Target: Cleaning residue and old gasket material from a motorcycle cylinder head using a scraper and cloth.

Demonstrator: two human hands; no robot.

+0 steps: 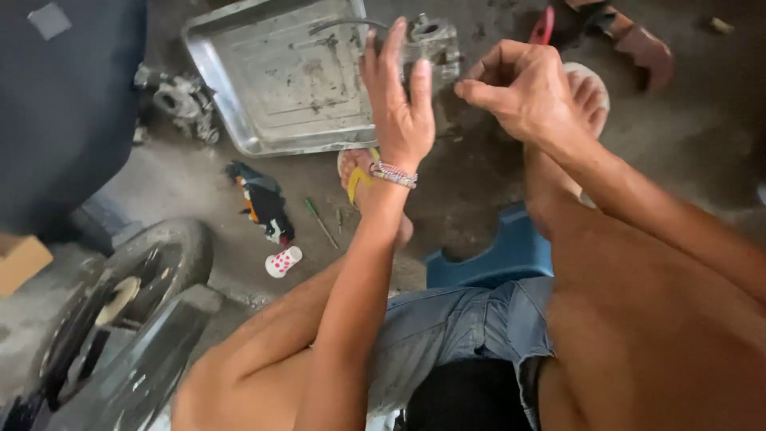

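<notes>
My left hand (401, 96) is raised with its fingers wrapped round a grey metal engine part (435, 44), held up over the edge of a dented metal tray (271, 80). A beaded bracelet sits on that wrist. My right hand (519, 89) is curled beside the part, thumb and fingers pinched together right at its side; whether something small is between them is hidden. Both knees and denim shorts fill the lower half of the view.
A wheel with a dark tyre (120, 295) stands at lower left. On the concrete floor lie a dirty rag (263, 203), a green screwdriver (319, 219), a white cup with red dots (282, 261), another metal part (179, 100), a blue stool (499, 251) and red-handled pliers (542, 24).
</notes>
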